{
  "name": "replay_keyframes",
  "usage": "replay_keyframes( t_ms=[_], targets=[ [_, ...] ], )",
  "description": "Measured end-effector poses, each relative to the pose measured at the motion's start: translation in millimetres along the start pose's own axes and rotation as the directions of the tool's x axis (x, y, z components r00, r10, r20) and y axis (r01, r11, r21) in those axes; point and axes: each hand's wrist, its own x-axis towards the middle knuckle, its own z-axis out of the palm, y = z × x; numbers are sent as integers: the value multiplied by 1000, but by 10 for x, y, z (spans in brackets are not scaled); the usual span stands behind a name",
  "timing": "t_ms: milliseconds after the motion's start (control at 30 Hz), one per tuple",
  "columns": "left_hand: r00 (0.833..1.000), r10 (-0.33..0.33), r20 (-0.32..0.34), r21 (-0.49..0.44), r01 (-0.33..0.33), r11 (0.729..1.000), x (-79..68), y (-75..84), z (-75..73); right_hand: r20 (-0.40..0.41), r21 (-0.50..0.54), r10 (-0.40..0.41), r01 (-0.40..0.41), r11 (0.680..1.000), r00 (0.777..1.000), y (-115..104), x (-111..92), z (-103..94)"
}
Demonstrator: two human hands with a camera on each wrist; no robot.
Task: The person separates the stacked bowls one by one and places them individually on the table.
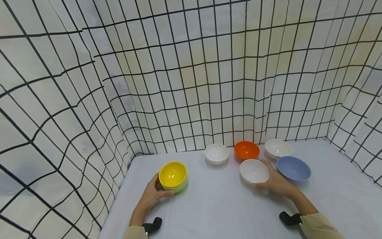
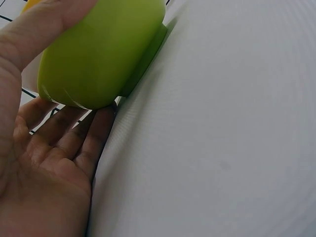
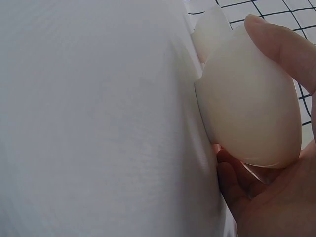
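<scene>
At the left of the head view, a bowl stack has a yellow bowl [image 1: 173, 175] on top, a pale rim beneath it and a green bowl [image 1: 181, 188] at the bottom. My left hand [image 1: 153, 193] holds this stack from its left side, thumb at the front and fingers behind. In the left wrist view the green bowl [image 2: 106, 54] stands with its foot at the cloth. My right hand [image 1: 277, 181] grips a white bowl [image 1: 253, 171] from the right, thumb on the near side. The right wrist view shows that white bowl [image 3: 252, 101] between thumb and fingers.
Behind the gripped white bowl sits an orange bowl [image 1: 246, 150], with another white bowl [image 1: 216, 153] to its left and one more white bowl [image 1: 278, 148] to its right. A blue bowl [image 1: 293, 168] lies beside my right hand. Grid-patterned cloth walls [image 1: 191, 79] enclose the white table [image 1: 209, 212].
</scene>
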Motion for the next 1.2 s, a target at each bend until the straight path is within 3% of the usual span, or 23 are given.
replay_keyframes(
  t_ms=[1200],
  targets=[
    [1000,7,7,-14,-6,1000,-1,-13,-9,-14,-27,-20,20,999,1000,-27,8,-9]
  ],
)
